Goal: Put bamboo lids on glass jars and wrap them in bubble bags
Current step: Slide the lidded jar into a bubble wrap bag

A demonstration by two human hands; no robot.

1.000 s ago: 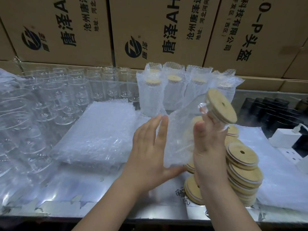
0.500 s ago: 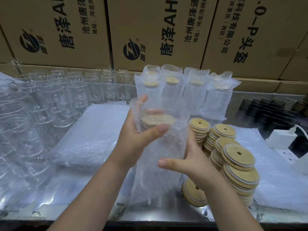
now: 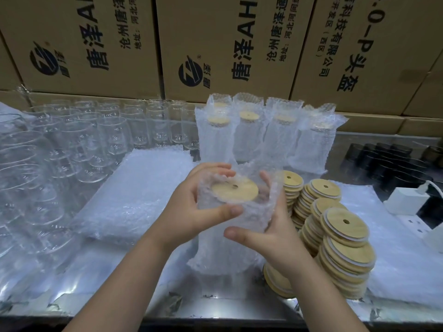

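Observation:
A glass jar with a bamboo lid (image 3: 235, 189) stands upright inside a bubble bag (image 3: 230, 238) at the centre. My left hand (image 3: 191, 207) grips the bag's top left edge, thumb across the front. My right hand (image 3: 268, 233) holds the bag's right side, fingers behind it, thumb in front. Stacks of bamboo lids (image 3: 335, 236) lie just right of my hands. Several wrapped jars (image 3: 263, 137) stand behind. Bare glass jars (image 3: 84, 144) fill the left side.
A flat pile of bubble bags (image 3: 139, 192) lies left of centre on the shiny table (image 3: 119, 300). Cardboard boxes (image 3: 215, 44) form a wall at the back. Black jars (image 3: 388, 161) and a white charger (image 3: 405, 200) sit at the right.
The jar has gone fully down into the bubble bag and now stands upright. Both hands moved up around the bag's mouth, the lid showing from above.

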